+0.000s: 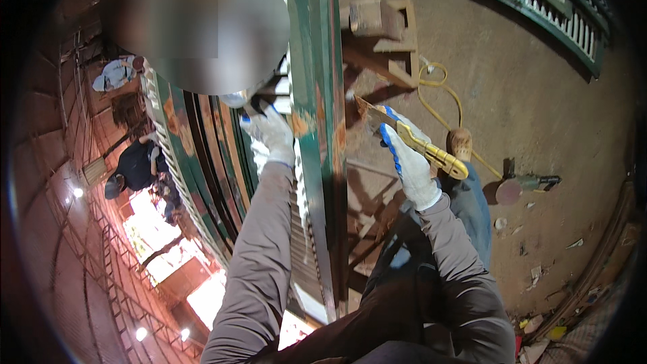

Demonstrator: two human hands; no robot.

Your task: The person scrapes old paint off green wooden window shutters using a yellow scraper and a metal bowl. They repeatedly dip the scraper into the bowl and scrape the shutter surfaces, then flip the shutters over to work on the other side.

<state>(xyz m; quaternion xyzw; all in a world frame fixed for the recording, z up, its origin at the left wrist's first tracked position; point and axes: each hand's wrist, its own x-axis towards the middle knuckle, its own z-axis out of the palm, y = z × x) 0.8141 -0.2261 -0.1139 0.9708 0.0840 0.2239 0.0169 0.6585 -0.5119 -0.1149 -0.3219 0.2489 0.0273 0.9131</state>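
My left hand (pixel 271 136), in a white glove with blue fingertips, is at the slatted side of an upright green louvered shutter panel (pixel 313 87). Its fingers curl at a small dark thing I cannot make out, partly behind a blurred area. On the other side of the panel, my right hand (pixel 416 174), gloved alike, grips a scraper (pixel 431 152) with a yellow handle and a broad, rusty-looking blade. The blade points up and left toward the panel's edge, apart from it. Patches of bare, brownish wood show through the panel's green paint.
More green louvered panels (pixel 182 121) stand at left; another (pixel 512 3) lies far right. A wooden stand (pixel 377 20) is beyond the panel. A yellow cord (pixel 435 111) and a power tool with a round disc (pixel 510 191) lie on the floor. Another person (pixel 138 165) is at left.
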